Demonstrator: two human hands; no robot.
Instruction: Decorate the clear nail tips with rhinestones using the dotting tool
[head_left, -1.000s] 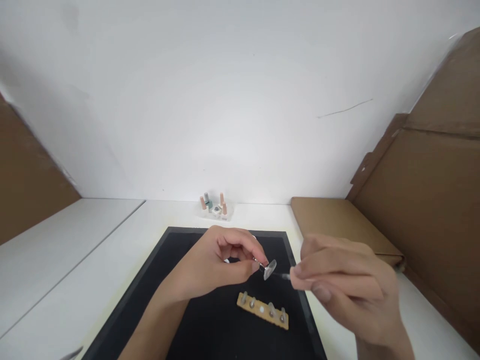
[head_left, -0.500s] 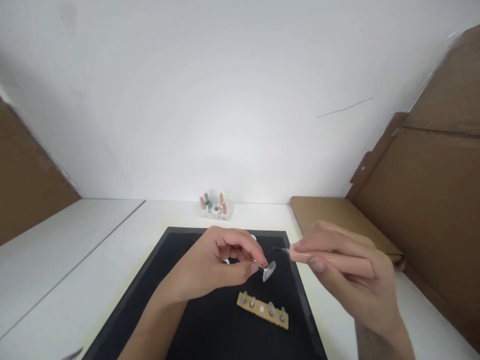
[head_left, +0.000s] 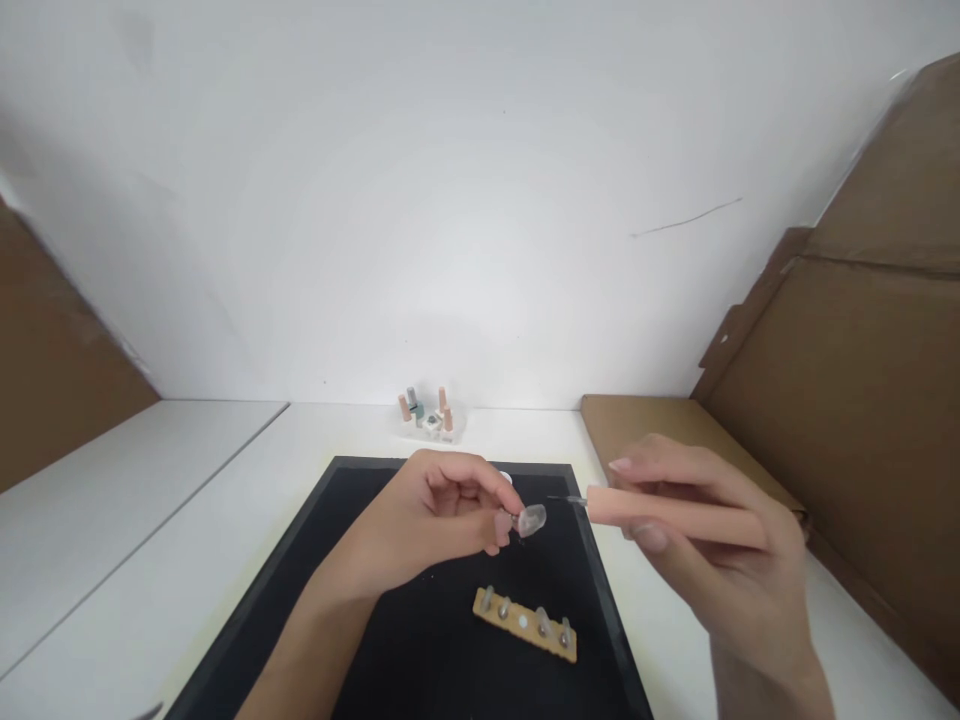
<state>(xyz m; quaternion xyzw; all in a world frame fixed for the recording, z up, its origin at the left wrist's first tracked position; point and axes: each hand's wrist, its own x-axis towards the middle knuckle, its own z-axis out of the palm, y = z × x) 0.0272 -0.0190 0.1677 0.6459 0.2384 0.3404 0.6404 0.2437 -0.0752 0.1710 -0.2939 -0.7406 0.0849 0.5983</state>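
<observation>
Two grips: left fingers (head_left: 491,478) pinching stem (head_left: 515,520), nail (head_left: 533,520) just beyond; right fingers (head_left: 671,460) gripping brush (head_left: 679,517); loose left pinch could let nail twist.

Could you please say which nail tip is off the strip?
The nail tip held by the left hand; the other four sit on the strip.
</observation>
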